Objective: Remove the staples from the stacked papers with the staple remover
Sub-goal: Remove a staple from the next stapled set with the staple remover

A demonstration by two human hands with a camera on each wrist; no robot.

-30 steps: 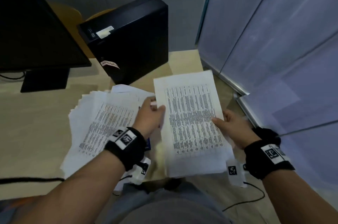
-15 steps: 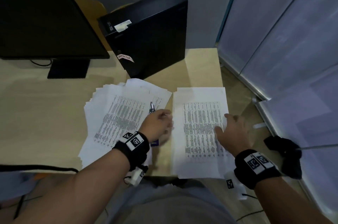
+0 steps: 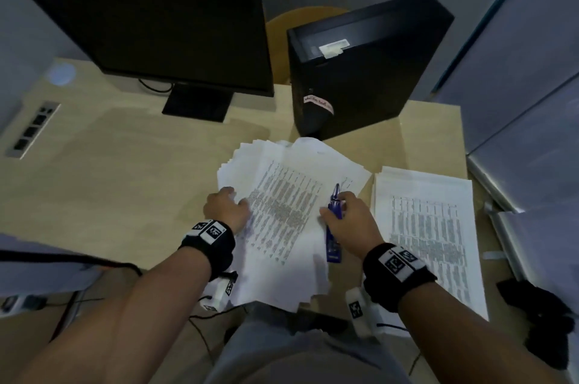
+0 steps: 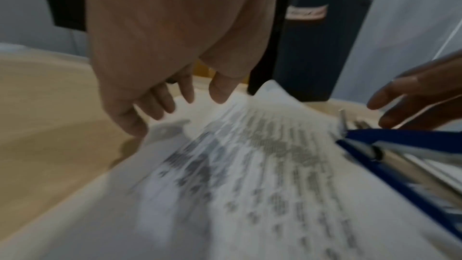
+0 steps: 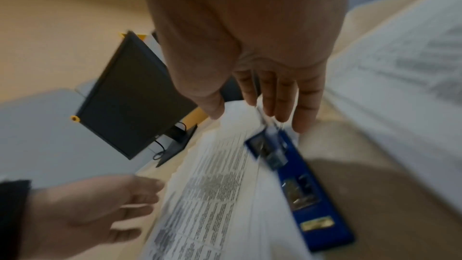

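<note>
The blue staple remover lies on the messy stack of papers near the desk's front edge. Its long side runs front to back, and its metal tip points to the back edge. The right hand reaches over it with straight fingers. The left hand rests flat on the stack's left side, fingers spread.

Blue staple remover, white papers with grey print columns, beige desk, black monitor.
</note>
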